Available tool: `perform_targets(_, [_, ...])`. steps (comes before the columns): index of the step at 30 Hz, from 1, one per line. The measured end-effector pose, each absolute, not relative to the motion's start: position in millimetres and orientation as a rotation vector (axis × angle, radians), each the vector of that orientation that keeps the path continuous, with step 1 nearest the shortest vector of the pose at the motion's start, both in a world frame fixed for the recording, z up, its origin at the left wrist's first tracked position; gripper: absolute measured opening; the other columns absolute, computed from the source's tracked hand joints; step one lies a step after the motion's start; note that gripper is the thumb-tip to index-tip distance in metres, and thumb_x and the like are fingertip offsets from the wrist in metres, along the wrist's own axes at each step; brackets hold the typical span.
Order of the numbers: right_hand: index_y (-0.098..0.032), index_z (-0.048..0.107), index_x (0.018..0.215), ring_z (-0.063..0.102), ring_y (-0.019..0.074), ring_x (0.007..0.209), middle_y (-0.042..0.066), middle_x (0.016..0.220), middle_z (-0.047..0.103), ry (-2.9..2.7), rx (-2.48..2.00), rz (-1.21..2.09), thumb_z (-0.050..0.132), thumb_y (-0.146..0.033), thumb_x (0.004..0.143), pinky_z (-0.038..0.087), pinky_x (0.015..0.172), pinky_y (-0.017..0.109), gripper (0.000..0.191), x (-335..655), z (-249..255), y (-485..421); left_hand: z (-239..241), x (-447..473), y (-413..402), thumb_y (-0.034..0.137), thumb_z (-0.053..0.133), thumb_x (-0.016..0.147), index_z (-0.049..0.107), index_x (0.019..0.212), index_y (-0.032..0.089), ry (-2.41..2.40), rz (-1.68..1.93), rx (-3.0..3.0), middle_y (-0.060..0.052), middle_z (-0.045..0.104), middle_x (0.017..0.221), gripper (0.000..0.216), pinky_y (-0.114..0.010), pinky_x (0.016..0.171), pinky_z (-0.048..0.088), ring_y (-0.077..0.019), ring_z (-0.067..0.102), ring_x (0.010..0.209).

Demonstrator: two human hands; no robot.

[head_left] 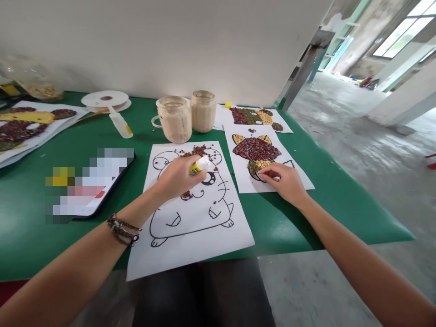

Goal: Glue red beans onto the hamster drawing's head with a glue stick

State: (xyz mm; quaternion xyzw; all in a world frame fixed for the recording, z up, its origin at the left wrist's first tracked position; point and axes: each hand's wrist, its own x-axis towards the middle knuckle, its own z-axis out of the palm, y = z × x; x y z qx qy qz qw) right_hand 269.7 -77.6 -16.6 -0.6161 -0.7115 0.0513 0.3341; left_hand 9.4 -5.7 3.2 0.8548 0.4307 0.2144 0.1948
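Forearms [71, 268] angle inward, left hand [175, 178] curled around yellow-labelled bottle [195, 170]

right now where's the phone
In the head view, the phone lies on the green table, left of the left hand and the line drawing, below the white bottle.

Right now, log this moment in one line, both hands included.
left hand: holding yellow-labelled bottle over hamster-like drawing | right hand: fingers at fox-like seed picture, grip unclear | nearby: handled jar, nozzle bottle
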Motion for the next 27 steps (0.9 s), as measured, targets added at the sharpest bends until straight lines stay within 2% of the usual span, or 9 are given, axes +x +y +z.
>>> perform_targets(8, [-0.017, 0.056, 0.064, 0.05, 0.0121, 0.056, 0.002, 0.063, 0.056, -2.046, -1.654, 0.028, 0.051, -0.016, 0.074, 0.04, 0.054, 0.024, 0.011, 267.0, -15.1, -72.0, 2.0, 10.0, -4.7, 0.029, 0.044, 0.07, 0.042, 0.061, 0.018, 1.177, 0.576, 2.425, 0.003, 0.042, 0.048, 0.014, -0.021, 0.043, 0.026, -0.0074, 0.037, 0.044])
perform_targets(15, [-0.018, 0.052, 0.062, 0.05, 0.0131, 0.059, 0.003, 0.063, 0.054, -2.15, -1.603, -0.061, 0.047, -0.018, 0.078, 0.039, 0.055, 0.025, 0.016, 267.1, -16.3, -72.4, 2.6, 11.0, -4.8, 0.028, 0.045, 0.069, 0.042, 0.059, 0.018, 1.165, 0.576, 2.452, 0.004, 0.038, 0.046, 0.014, -0.022, 0.042, 0.025, -0.0078, 0.034, 0.043])
perform_targets(27, [-0.018, 0.061, 0.072, 0.058, 0.0182, 0.069, 0.008, 0.074, 0.062, -2.267, -1.52, -0.196, 0.04, -0.023, 0.082, 0.046, 0.065, 0.032, 0.024, 272.9, -23.8, -76.6, 3.1, 9.1, -4.9, 0.029, 0.045, 0.07, 0.045, 0.062, 0.018, 1.172, 0.565, 2.433, 0.004, 0.04, 0.047, 0.014, -0.022, 0.042, 0.025, -0.0081, 0.034, 0.042])
